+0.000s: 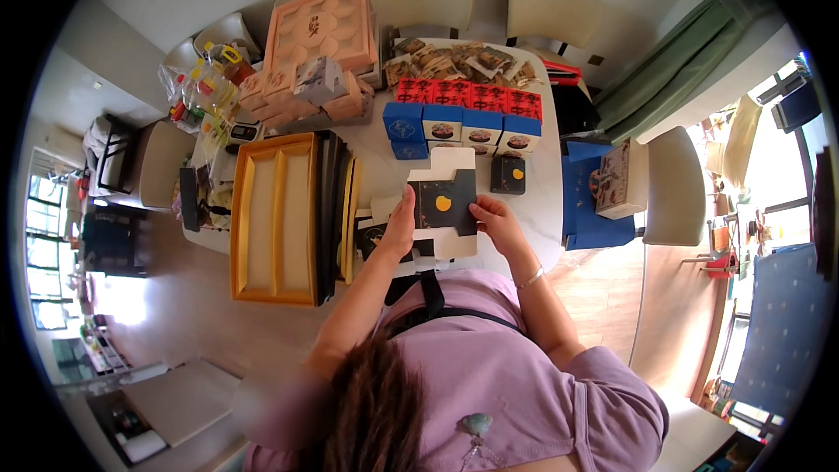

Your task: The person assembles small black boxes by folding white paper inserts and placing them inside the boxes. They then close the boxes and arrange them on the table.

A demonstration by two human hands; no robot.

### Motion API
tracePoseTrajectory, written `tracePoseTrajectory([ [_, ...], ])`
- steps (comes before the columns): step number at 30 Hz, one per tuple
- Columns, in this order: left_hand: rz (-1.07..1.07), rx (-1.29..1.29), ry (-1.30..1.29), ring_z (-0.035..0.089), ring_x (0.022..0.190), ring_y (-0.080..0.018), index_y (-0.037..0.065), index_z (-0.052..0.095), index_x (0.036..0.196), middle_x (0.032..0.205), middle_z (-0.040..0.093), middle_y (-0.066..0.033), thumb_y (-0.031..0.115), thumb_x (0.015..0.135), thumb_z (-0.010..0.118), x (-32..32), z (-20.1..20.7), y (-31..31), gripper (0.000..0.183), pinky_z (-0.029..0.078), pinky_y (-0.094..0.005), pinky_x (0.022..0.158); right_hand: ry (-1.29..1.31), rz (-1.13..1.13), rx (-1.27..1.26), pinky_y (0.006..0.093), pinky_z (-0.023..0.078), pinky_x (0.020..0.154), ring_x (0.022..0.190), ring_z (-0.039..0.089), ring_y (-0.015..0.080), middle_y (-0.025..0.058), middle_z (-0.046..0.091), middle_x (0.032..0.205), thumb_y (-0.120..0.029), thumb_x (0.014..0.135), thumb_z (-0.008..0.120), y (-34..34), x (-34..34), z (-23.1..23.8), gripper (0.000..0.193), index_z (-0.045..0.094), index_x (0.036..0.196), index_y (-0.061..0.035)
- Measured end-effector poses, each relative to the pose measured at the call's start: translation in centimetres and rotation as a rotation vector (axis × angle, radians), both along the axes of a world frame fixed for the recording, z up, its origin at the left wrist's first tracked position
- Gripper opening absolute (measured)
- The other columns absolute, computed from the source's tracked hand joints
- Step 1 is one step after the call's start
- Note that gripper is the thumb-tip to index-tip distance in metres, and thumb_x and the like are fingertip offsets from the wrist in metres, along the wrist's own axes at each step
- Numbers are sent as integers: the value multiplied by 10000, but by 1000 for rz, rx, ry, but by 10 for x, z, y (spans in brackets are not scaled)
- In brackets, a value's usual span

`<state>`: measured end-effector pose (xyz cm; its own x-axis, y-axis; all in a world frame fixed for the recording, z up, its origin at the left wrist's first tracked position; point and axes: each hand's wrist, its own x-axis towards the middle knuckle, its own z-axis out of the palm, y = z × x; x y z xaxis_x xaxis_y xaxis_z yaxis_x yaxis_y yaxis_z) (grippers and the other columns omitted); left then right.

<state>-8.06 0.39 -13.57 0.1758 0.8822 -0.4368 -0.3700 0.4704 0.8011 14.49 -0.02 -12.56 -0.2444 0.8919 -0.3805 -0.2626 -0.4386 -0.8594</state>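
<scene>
In the head view, we see the dark carton (428, 194), part-unfolded with pale flaps, held before the chest at the table's near edge. The left hand (404, 225) supports its left edge, fingers extended; the right hand (496, 218) pinches its right edge. A yellow, rounded emblem marks the carton's dark panel.

Taking the carton as our clock centre, a small black box (509, 176) at 2 o'clock bears a similar yellow emblem. At 12, red boxes (452, 98) carry large black characters; just nearer, blue-and-white boxes (444, 124) show printed bowls and white line art. Beyond them lie brown packets (433, 61), their print too small for us to read. At 11, a large pink box (345, 48) has a dark vertical inscription on its lid.

The pale tabletop (546, 166) has faint veining. At 9, we see a gold-rimmed tray (236, 236) standing beside dark panels. Cream chairs (419, 0) line the wall at 12, a green curtain (642, 61) hangs at 2, and wooden flooring (603, 293) shows at 4. Bright windows (44, 253) stand at 9.
</scene>
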Motion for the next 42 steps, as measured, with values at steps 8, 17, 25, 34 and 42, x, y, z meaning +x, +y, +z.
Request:
tracePoseTrajectory([
  [8,-66,124,-262,578,1163,-205,86,379,1420,1315,548,-85,606,991,265,39,80,-21,683,496,-355,974,-314,-79,412,260,483,826,971,578,103,76,651,1056,-245,961,616,-19,-24,70,437,489,1257,50],
  [17,78,310,-34,520,1119,-99,49,426,1336,1201,569,-31,325,995,539,36,84,-17,453,421,-247,974,-197,37,380,254,465,849,959,544,96,55,631,1057,-251,995,563,-28,-17,88,403,486,1281,23],
  [25,-29,391,-12,532,1119,-142,23,405,1353,1217,559,-62,100,846,745,39,124,-29,615,447,-305,967,1,-47,241,267,431,907,1043,512,91,43,617,1085,-307,1028,481,-40,-4,106,425,500,1297,21],
  [34,-180,541,158,533,1103,-138,14,435,1337,1204,572,-77,104,799,787,39,133,-30,649,438,-288,958,344,-98,103,266,477,834,945,593,113,30,635,1017,-235,989,495,-18,11,134,301,587,1167,-10],
  [42,-176,535,145,567,1057,-152,43,368,1367,1139,598,-103,107,833,753,45,126,-29,661,484,-277,885,225,-119,28,216,531,685,884,627,82,34,658,1028,-121,919,515,-17,18,118,262,612,1148,-37],
])
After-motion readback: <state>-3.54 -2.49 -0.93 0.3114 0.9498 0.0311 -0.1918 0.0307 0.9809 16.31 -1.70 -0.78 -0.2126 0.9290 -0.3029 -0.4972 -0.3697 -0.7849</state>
